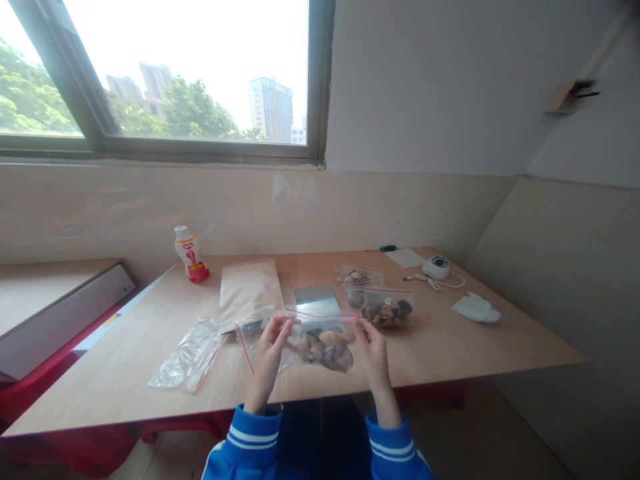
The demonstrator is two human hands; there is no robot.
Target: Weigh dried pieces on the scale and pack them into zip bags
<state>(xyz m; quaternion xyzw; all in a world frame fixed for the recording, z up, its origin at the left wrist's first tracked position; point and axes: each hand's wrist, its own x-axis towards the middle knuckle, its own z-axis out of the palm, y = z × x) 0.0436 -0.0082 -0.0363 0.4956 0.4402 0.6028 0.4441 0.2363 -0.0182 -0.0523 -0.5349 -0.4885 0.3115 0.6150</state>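
My left hand and my right hand pinch the top corners of a clear zip bag with a red seal, just above the wooden table. The bag holds brown and dark pieces that look like dried mussels. Another strip of clear plastic with a red edge lies under my left hand. Beyond my right hand sit two more zip bags of similar pieces. A smartphone lies just behind the held bag.
A kraft paper bag, a crumpled plastic bag and a bottle with a red label stand left. A white corded device, white cloth and paper sheet lie right. Walls bound the far and right sides.
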